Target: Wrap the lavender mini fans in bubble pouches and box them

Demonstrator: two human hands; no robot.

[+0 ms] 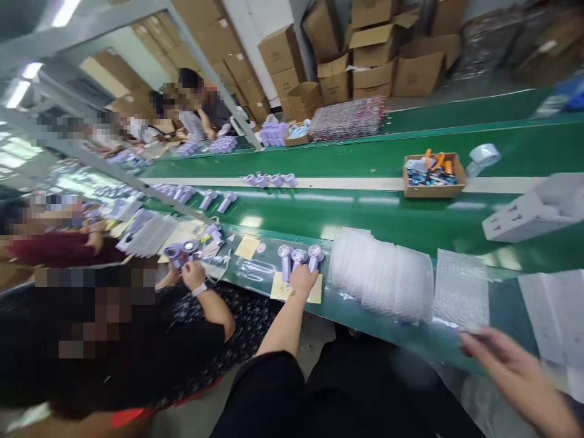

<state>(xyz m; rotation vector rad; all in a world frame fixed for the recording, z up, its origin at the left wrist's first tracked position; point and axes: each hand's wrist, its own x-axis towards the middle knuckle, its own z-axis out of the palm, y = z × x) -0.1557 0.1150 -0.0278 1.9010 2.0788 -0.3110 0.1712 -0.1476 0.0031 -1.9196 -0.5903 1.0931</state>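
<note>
My left hand reaches to the bench with its fingers closed round the handle of a lilac handheld fan. Two more such fans, a left one and a right one, lie close beside it over a yellow paper sheet. My right hand, somewhat blurred, pinches the near edge of a clear bubble-wrap bag lying flat on the bench. Between my hands spreads a fanned stack of bubble-wrap bags.
A co-worker on the left handles lilac fan parts. Beyond the bench runs a green conveyor carrying more fans. A carton of tools, a tape roll and a white box stand farther right.
</note>
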